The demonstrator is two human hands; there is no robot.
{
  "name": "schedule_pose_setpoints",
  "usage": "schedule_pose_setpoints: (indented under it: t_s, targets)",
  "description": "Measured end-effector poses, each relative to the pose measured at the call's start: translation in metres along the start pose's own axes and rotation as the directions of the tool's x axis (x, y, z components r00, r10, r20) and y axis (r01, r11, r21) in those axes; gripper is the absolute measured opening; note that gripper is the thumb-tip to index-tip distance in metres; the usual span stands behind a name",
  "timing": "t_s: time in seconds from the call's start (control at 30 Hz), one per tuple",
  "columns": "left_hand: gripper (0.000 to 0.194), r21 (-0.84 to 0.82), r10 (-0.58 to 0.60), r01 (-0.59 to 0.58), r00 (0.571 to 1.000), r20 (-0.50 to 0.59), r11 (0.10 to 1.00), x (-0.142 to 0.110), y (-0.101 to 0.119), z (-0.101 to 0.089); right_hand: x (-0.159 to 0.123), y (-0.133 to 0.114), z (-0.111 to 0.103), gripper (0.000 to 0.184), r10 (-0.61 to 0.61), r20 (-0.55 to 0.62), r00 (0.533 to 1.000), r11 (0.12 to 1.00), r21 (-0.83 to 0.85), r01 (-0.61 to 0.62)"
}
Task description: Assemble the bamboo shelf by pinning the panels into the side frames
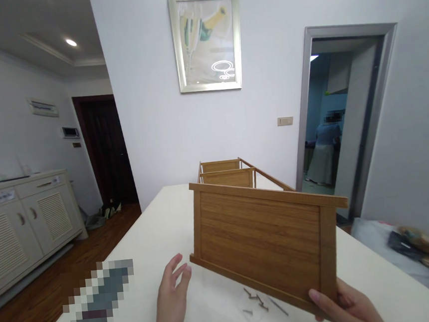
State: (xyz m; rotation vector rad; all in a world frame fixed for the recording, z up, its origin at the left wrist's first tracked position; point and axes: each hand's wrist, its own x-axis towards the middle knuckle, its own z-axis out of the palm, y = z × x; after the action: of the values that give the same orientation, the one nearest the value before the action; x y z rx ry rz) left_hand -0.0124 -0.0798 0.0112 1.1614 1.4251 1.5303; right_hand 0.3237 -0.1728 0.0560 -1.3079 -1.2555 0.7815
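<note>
A brown wooden shelf rack (260,237) lies lengthwise on the white table (152,226), its near end panel facing me and tilted, with more shelf panels and thin rails running away behind it. My right hand (343,305) grips the lower right corner of this near panel, thumb on the front face. Beside the lower left corner, my left hand (173,292) is open with fingers apart, holding nothing. Several small brown and metal screws (254,297) lie under the panel's lower edge, near a thin metal rod (278,306).
A pixelated dark flat object (101,301) lies on the table's left side. Right of the table are bags and cloth (406,249). A white cabinet (35,221) stands at the left. Through the doorway at the right, a person (326,146) stands in another room.
</note>
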Motion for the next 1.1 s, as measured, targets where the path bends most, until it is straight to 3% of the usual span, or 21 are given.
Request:
schedule_pose_setpoints:
  t_s: [0.13, 0.27, 0.4, 0.5, 0.7, 0.93, 1.1]
  targets:
    - [0.057, -0.063, 0.093, -0.083, 0.978, 0.187, 0.995, 0.015, 0.005, 0.029, 0.024, 0.003, -0.027, 0.043, -0.024, 0.027, 0.999, 0.999, -0.026, 0.025]
    - [0.044, -0.051, 0.174, -0.168, 0.897, 0.406, 0.984, 0.029, 0.002, 0.053, 0.044, 0.011, -0.033, 0.04, -0.051, 0.061, 0.997, 0.997, -0.056, 0.054]
    - [0.032, 0.17, 0.147, -0.229, 0.907, 0.393, 0.958, 0.048, -0.008, 0.062, 0.065, 0.021, -0.028, 0.044, -0.061, 0.113, 0.992, 0.998, 0.001, 0.062]
    - [0.024, 0.229, 0.15, -0.252, 0.91, 0.387, 0.94, 0.06, -0.016, 0.065, 0.084, 0.032, -0.024, 0.05, -0.071, 0.166, 0.984, 0.998, 0.013, 0.069]
    - [0.017, 0.313, 0.174, -0.294, 0.917, 0.359, 0.903, 0.058, -0.029, 0.068, 0.11, 0.064, -0.017, 0.047, -0.135, 0.105, 0.985, 0.991, 0.007, 0.135]
    - [0.02, 0.369, 0.194, -0.332, 0.911, 0.364, 0.868, 0.042, -0.035, 0.062, 0.106, 0.093, -0.014, 0.026, -0.169, -0.085, 0.982, 0.943, -0.303, 0.136]
    - [0.018, 0.465, 0.19, -0.353, 0.913, 0.361, 0.812, 0.045, -0.039, 0.057, 0.104, 0.098, -0.012, 0.027, -0.188, -0.08, 0.979, 0.908, -0.394, 0.142]
